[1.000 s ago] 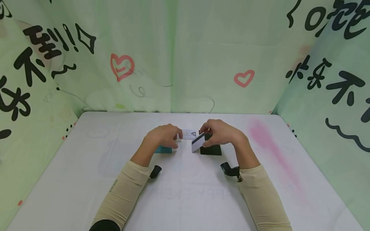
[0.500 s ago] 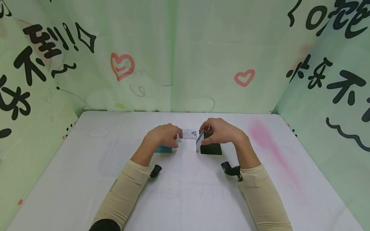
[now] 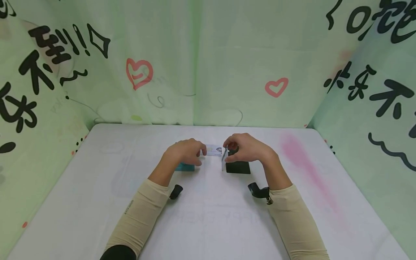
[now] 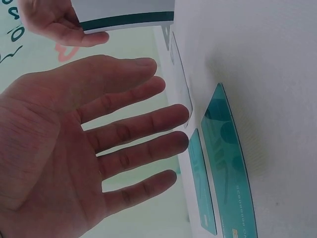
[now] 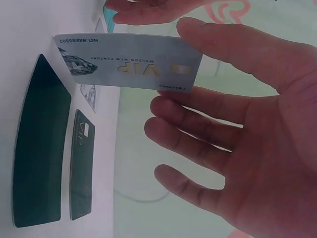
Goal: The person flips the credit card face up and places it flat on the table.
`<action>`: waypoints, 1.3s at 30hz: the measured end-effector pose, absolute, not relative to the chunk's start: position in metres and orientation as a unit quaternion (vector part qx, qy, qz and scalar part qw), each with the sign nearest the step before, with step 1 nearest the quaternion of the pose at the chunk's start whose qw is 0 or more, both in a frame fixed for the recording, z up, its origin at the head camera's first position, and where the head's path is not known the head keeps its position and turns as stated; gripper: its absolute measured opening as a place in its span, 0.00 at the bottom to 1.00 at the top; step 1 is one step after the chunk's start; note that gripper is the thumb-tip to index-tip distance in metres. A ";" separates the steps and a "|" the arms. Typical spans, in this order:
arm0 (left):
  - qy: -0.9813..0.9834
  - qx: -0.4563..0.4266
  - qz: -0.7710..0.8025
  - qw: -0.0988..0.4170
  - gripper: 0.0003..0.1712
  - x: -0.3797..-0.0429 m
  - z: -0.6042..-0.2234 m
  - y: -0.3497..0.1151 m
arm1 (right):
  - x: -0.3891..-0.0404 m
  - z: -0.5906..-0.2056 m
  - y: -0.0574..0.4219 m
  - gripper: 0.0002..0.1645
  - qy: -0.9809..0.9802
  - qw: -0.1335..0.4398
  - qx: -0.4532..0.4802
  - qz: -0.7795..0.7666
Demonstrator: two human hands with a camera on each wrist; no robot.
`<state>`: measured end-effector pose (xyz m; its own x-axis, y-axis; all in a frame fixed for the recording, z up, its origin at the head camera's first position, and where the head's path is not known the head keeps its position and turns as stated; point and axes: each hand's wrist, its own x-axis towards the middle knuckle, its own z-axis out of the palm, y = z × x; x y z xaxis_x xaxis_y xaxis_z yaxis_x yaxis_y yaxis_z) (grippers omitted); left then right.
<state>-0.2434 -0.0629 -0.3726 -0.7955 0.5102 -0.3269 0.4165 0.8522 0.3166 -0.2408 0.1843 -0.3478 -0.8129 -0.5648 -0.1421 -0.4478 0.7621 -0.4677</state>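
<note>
My right hand (image 3: 248,148) pinches a silver VIP card (image 5: 131,62) between thumb and fingers. It stands on edge, turned nearly side-on in the head view, its lower end close to the table. Under and beside that hand lie two dark green cards; the nearer one (image 5: 42,148) is plain, the farther card (image 5: 82,166) reads VIP. My left hand (image 4: 64,144) has its fingers extended and holds nothing. It hovers over two teal cards, a nearer one (image 4: 225,153) and a farther one (image 4: 200,183). Between the hands, a pale card (image 3: 213,150) lies flat.
The white table (image 3: 201,216) spreads toward me and to both sides. A pale green curtain (image 3: 227,65) with red hearts and black writing hangs behind and at both sides. Black wrist cameras stick out from both sleeves, such as the right one (image 3: 258,190).
The silver card in my right hand has turned from showing its striped back to nearly edge-on in the head view. The left hand has kept its place over the teal cards.
</note>
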 end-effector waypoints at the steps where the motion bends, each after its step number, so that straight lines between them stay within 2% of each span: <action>1: 0.941 0.246 0.115 0.204 0.21 -0.244 -0.372 -0.063 | -0.242 -0.349 0.184 0.31 0.928 0.139 -0.273 -0.212; 39: 0.939 0.253 0.125 0.199 0.21 -0.245 -0.373 -0.067 | -0.244 -0.363 0.168 0.29 0.925 0.166 -0.278 -0.199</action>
